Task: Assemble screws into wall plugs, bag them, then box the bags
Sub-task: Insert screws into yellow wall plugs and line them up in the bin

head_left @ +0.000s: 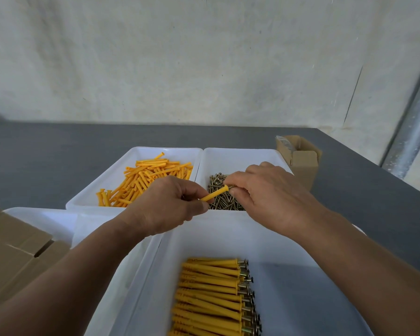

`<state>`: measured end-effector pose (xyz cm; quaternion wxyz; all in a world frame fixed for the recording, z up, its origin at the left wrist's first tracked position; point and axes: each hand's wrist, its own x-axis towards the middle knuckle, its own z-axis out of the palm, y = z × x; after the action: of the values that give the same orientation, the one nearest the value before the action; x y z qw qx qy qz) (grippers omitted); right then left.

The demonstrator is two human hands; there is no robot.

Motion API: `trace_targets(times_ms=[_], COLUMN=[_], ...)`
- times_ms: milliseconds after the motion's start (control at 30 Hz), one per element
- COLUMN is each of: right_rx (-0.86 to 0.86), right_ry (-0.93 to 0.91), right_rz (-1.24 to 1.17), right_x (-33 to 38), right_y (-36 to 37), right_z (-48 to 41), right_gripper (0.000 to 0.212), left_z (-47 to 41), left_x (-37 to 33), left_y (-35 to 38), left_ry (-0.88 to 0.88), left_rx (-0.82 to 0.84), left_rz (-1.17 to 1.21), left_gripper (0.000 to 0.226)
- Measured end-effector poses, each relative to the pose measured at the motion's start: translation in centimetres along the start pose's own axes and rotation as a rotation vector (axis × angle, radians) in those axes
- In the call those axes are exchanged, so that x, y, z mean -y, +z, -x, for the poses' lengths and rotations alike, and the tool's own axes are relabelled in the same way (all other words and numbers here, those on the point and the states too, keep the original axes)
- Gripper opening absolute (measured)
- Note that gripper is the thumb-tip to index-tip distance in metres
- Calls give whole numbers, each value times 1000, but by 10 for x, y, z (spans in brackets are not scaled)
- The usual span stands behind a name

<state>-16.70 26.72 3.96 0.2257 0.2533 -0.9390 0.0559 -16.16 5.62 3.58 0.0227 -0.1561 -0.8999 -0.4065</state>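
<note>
Frame centre: the left hand (165,207), knuckles up, pinches the lower end of a slim yellow plastic wall plug (215,194) between thumb and curled fingers. The plug slants up-right over the white plastic tray of loose screws (240,156). The right hand (272,192), fingers curled, pinches a brass-coloured metal screw (232,187), mostly hidden, at the plug's collared end. Lower centre: assembled plugs (211,294) lie in rows in a white tub (289,238).

Our left hand (170,204) pinches one plug (215,194) above the screw tray (240,156). Our right hand (269,195) pinches a screw (232,187) at the plug's flanged end. Assembled plugs (211,294) lie side by side in the near tray (301,287).
</note>
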Motion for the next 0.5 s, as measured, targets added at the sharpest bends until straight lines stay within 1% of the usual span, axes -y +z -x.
trace_targets(times_ms=[167, 333, 500], right_rx=[31, 69, 95], right_ry=[-14, -19, -77], right_rz=[-35, -93, -134], right_x=[4, 7, 12], right_y=[0, 0, -2], right_z=[2, 3, 5], right_gripper=[25, 35, 28], left_z=[0, 0, 0], left_x=[-1, -2, -1], left_y=[0, 1, 3], left_ry=[12, 34, 40], left_rx=[1, 10, 36], left_rz=[-31, -59, -86], left_gripper=[11, 11, 9])
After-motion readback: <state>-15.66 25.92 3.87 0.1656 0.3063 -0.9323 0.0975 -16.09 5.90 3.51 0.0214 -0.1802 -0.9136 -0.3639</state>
